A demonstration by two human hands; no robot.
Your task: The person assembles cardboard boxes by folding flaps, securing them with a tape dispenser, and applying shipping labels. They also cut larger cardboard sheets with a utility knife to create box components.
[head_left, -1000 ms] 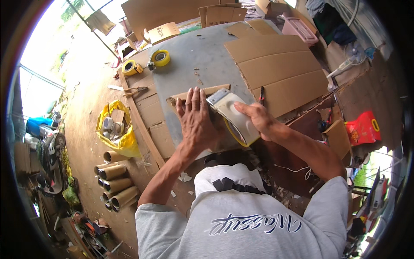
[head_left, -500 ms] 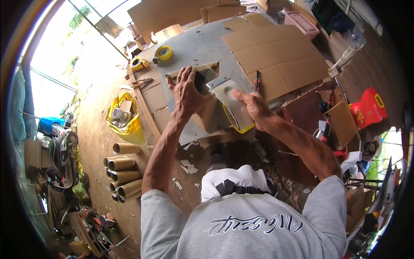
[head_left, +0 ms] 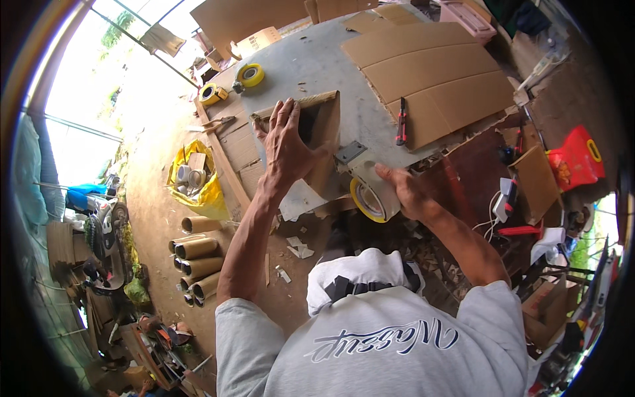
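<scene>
My left hand (head_left: pixel 290 147) lies across a hollow, folded cardboard piece (head_left: pixel 325 153) on the grey tabletop (head_left: pixel 360 109). Its fingers reach over the far cardboard edge (head_left: pixel 317 100) and hold the piece; the palm hides part of it. In my right hand (head_left: pixel 411 193) is a pale tape dispenser (head_left: pixel 360 159) with a yellow-rimmed roll of tape (head_left: pixel 368 198). The dispenser is tilted, at the near right corner of the cardboard piece. My right fingers are partly hidden behind it. A red and black utility knife (head_left: pixel 401 122) lies to the right.
Flat cardboard sheets (head_left: pixel 433 79) cover the table's right side. Two yellow tape rolls (head_left: pixel 250 75) (head_left: pixel 212 94) sit far left. A yellow bag (head_left: pixel 205 202) of cores and cardboard tubes (head_left: pixel 196 249) stand left on the floor. A red container (head_left: pixel 574 159) is at right.
My right hand has moved the tape dispenser toward me and turned it, away from the cardboard piece's middle. The left hand stays on the cardboard. The utility knife shows more fully now.
</scene>
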